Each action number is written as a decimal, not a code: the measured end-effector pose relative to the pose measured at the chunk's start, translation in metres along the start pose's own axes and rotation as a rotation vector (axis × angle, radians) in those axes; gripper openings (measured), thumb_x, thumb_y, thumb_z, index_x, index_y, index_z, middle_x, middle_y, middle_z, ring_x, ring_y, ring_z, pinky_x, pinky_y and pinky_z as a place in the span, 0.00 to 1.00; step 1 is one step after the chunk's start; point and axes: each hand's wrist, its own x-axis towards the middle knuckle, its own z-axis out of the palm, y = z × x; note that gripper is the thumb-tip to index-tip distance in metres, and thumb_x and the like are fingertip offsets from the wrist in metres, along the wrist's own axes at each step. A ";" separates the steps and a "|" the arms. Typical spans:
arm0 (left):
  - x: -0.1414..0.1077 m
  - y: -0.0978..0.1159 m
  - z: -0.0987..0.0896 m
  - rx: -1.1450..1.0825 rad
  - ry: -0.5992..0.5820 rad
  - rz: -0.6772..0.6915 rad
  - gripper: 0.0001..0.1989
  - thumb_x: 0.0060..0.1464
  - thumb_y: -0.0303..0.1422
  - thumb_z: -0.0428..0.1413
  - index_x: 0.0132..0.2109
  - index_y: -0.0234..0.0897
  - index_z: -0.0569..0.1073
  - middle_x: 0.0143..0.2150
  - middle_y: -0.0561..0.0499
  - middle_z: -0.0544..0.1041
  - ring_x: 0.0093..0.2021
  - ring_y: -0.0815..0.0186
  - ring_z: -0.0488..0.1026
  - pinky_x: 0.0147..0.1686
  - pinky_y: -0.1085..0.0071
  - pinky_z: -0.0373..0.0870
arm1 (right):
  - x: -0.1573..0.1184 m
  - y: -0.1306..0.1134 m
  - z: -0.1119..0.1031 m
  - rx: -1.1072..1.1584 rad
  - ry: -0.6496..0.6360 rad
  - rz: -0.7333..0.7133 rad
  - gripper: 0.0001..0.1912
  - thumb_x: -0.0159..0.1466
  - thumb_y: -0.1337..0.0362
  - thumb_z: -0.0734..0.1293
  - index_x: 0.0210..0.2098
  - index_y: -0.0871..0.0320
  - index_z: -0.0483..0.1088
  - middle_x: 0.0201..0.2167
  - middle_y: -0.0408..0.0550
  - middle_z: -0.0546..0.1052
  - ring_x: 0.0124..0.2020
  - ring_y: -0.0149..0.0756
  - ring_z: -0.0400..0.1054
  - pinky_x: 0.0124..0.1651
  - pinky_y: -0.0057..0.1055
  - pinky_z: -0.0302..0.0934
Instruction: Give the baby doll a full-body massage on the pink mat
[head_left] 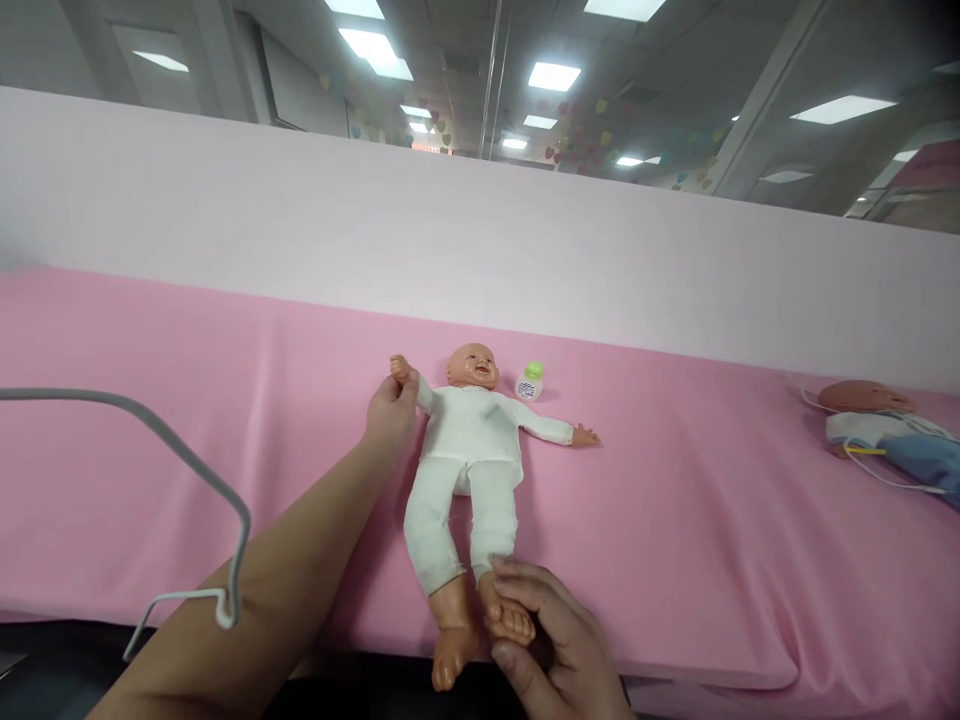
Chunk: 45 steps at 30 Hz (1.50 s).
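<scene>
A baby doll (471,430) in a white top and trousers lies face up, its head toward the wall and its bare feet at the table's near edge. My left hand (391,408) is closed round the doll's raised arm, just below its small hand, on the left. At the lower right, my right hand (559,640) has its thumb and fingers around the doll's foot (510,618). The doll's other arm is stretched out to the right. Beside its head stands a small clear bottle (529,384) with a green cap and a printed label.
Pink cloth (675,520) covers the table, with a low white wall (480,240) behind. Another doll (900,435) in blue and white, with white tubing, lies at the far right. A grey curved metal rod (187,455) crosses the left side above my left forearm.
</scene>
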 end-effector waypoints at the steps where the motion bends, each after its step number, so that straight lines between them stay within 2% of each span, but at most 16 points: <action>1: -0.006 0.004 0.002 0.090 -0.042 0.077 0.21 0.67 0.51 0.51 0.49 0.41 0.77 0.47 0.47 0.83 0.50 0.54 0.80 0.51 0.60 0.77 | 0.003 -0.002 -0.002 -0.002 -0.002 -0.003 0.21 0.68 0.58 0.71 0.60 0.43 0.72 0.56 0.52 0.80 0.56 0.49 0.78 0.55 0.42 0.77; 4: -0.018 0.010 0.008 0.318 -0.180 0.261 0.17 0.66 0.44 0.52 0.56 0.47 0.77 0.50 0.51 0.83 0.52 0.55 0.79 0.55 0.60 0.75 | 0.019 -0.007 -0.011 -0.021 0.022 0.022 0.19 0.69 0.59 0.70 0.59 0.45 0.72 0.57 0.53 0.79 0.58 0.49 0.76 0.58 0.44 0.75; 6: -0.021 0.009 0.012 0.446 -0.247 0.355 0.20 0.65 0.41 0.53 0.61 0.48 0.76 0.56 0.51 0.82 0.60 0.53 0.76 0.61 0.58 0.72 | 0.033 -0.008 -0.015 -0.028 0.044 0.049 0.18 0.70 0.59 0.69 0.58 0.45 0.73 0.58 0.53 0.78 0.59 0.49 0.75 0.59 0.46 0.74; 9: -0.019 0.003 0.016 0.592 -0.321 0.471 0.24 0.64 0.41 0.54 0.65 0.45 0.74 0.67 0.49 0.75 0.71 0.52 0.65 0.71 0.54 0.60 | 0.058 -0.005 -0.019 -0.011 0.074 0.075 0.16 0.70 0.59 0.69 0.57 0.47 0.74 0.59 0.53 0.77 0.59 0.49 0.75 0.57 0.47 0.75; 13: -0.018 0.001 0.013 0.688 -0.435 0.534 0.27 0.65 0.39 0.52 0.69 0.40 0.71 0.71 0.48 0.70 0.74 0.51 0.60 0.73 0.51 0.56 | 0.088 0.007 -0.023 -0.008 0.115 0.105 0.15 0.71 0.57 0.69 0.56 0.49 0.74 0.56 0.53 0.78 0.57 0.49 0.76 0.54 0.47 0.76; 18: -0.021 0.007 0.010 0.713 -0.481 0.562 0.27 0.66 0.35 0.51 0.70 0.40 0.69 0.72 0.47 0.69 0.75 0.51 0.59 0.73 0.51 0.56 | 0.114 0.029 -0.024 -0.018 0.099 0.141 0.15 0.71 0.54 0.69 0.54 0.51 0.74 0.57 0.53 0.78 0.58 0.51 0.75 0.59 0.54 0.73; 22: -0.022 0.005 0.012 0.685 -0.478 0.502 0.28 0.65 0.35 0.51 0.70 0.38 0.68 0.72 0.46 0.69 0.75 0.50 0.58 0.73 0.51 0.56 | 0.120 0.045 -0.019 -0.025 0.086 0.162 0.16 0.71 0.53 0.69 0.54 0.51 0.74 0.58 0.54 0.78 0.60 0.52 0.73 0.62 0.58 0.70; 25: -0.021 0.004 0.013 0.615 -0.431 0.486 0.27 0.65 0.37 0.52 0.70 0.41 0.69 0.70 0.46 0.71 0.73 0.50 0.62 0.70 0.52 0.60 | 0.115 0.045 -0.020 -0.019 0.095 0.142 0.15 0.71 0.54 0.69 0.55 0.50 0.74 0.62 0.54 0.76 0.64 0.53 0.71 0.63 0.58 0.69; 28: -0.017 0.006 0.011 0.505 -0.370 0.450 0.24 0.65 0.37 0.53 0.67 0.45 0.71 0.64 0.47 0.77 0.64 0.53 0.73 0.62 0.57 0.69 | 0.104 0.035 -0.026 -0.031 0.104 0.120 0.16 0.71 0.55 0.68 0.57 0.50 0.73 0.64 0.55 0.74 0.69 0.54 0.65 0.63 0.57 0.69; 30: -0.012 0.006 0.007 0.449 -0.318 0.354 0.21 0.65 0.37 0.53 0.63 0.46 0.73 0.56 0.48 0.81 0.54 0.55 0.78 0.53 0.60 0.73 | 0.093 0.027 -0.030 -0.062 0.104 0.093 0.17 0.71 0.56 0.69 0.58 0.50 0.71 0.65 0.56 0.73 0.71 0.54 0.62 0.65 0.58 0.67; 32: -0.004 0.004 0.002 0.402 -0.243 0.248 0.17 0.65 0.40 0.54 0.58 0.46 0.75 0.49 0.49 0.83 0.46 0.57 0.79 0.47 0.62 0.74 | 0.079 0.019 -0.033 -0.092 0.085 0.053 0.18 0.72 0.56 0.68 0.59 0.50 0.70 0.69 0.57 0.69 0.73 0.55 0.58 0.67 0.59 0.65; 35: 0.010 -0.006 -0.006 0.310 -0.152 0.147 0.13 0.66 0.45 0.53 0.48 0.44 0.76 0.41 0.50 0.82 0.41 0.58 0.78 0.44 0.64 0.73 | 0.053 0.010 -0.034 -0.104 0.022 0.008 0.17 0.73 0.56 0.66 0.59 0.51 0.69 0.69 0.58 0.69 0.75 0.56 0.54 0.66 0.58 0.66; 38: 0.025 -0.019 -0.013 0.130 -0.068 0.004 0.15 0.64 0.48 0.56 0.44 0.41 0.75 0.39 0.49 0.81 0.41 0.58 0.78 0.41 0.65 0.74 | 0.026 0.004 -0.034 -0.151 -0.045 -0.015 0.18 0.74 0.56 0.64 0.61 0.51 0.67 0.67 0.58 0.71 0.71 0.53 0.62 0.64 0.52 0.69; 41: 0.039 -0.031 -0.018 -0.078 0.040 -0.175 0.15 0.62 0.46 0.59 0.47 0.40 0.74 0.44 0.45 0.81 0.45 0.56 0.80 0.42 0.64 0.77 | 0.006 0.001 -0.035 -0.213 -0.069 -0.059 0.19 0.74 0.55 0.64 0.62 0.53 0.67 0.67 0.60 0.72 0.64 0.49 0.72 0.60 0.44 0.73; 45: 0.048 -0.035 -0.020 -0.238 0.123 -0.336 0.15 0.63 0.45 0.59 0.48 0.38 0.74 0.51 0.40 0.80 0.47 0.54 0.82 0.45 0.62 0.79 | -0.011 0.007 -0.033 -0.245 -0.075 -0.129 0.19 0.74 0.54 0.64 0.60 0.55 0.68 0.61 0.61 0.77 0.60 0.48 0.76 0.57 0.39 0.75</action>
